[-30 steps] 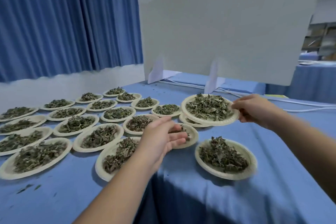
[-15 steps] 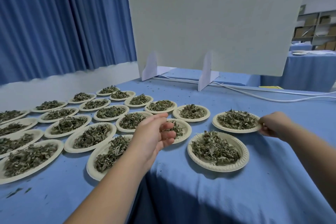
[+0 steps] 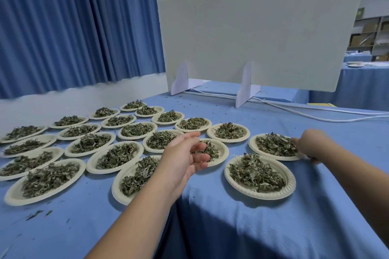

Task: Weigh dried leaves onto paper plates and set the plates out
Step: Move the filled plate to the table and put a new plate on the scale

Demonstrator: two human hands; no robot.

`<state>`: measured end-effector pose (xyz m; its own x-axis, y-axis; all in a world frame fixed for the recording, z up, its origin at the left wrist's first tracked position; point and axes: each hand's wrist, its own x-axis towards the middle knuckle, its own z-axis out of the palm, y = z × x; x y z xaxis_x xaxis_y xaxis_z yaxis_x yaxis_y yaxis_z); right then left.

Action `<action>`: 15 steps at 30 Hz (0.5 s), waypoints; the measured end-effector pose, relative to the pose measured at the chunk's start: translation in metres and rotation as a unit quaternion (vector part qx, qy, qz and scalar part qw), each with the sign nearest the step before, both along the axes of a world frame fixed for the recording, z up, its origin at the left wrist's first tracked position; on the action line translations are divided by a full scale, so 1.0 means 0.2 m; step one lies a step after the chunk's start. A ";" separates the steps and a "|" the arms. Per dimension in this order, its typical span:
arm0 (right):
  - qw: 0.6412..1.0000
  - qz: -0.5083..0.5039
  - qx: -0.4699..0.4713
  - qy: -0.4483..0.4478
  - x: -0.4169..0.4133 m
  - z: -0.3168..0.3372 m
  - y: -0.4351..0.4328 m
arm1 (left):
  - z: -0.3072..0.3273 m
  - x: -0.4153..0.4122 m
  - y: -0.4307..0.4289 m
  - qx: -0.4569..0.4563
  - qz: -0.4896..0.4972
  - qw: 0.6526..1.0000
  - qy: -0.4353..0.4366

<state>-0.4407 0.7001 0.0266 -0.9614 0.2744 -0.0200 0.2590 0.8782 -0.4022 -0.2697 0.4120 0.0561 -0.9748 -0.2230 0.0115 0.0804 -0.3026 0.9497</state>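
**Blue table, rows of filled plates**

A table (image 3: 263, 233) under blue cloth fills the lower frame. Blue curtains (image 3: 63, 27) hang at upper left, and a white board (image 3: 263, 33) stands on two feet at the table's far edge. A white cable (image 3: 315, 117) runs past the board's base.

Paper plates (image 3: 90, 163) heaped with dried leaves (image 3: 90, 142) lie in rows across the left and centre, many with rims touching. Crumbs (image 3: 37, 214) dot the cloth at lower left.

At centre right the end plate (image 3: 253, 146) sits on the table just behind a near plate (image 3: 291, 182). The right hand (image 3: 311, 145) is at the end plate's right rim, its fingers pinching that edge, though blur hides the detail.

The left hand (image 3: 183, 160) hangs at frame centre in front of a middle plate (image 3: 223, 150). Its fingers are loosely curled and hold nothing, and whether they brush the leaves cannot be told.
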 end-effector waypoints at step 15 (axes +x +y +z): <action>0.928 0.326 0.010 0.180 0.31 0.27 -1.14 | 0.00 0.26 -0.61 0.051 0.131 0.990 0.020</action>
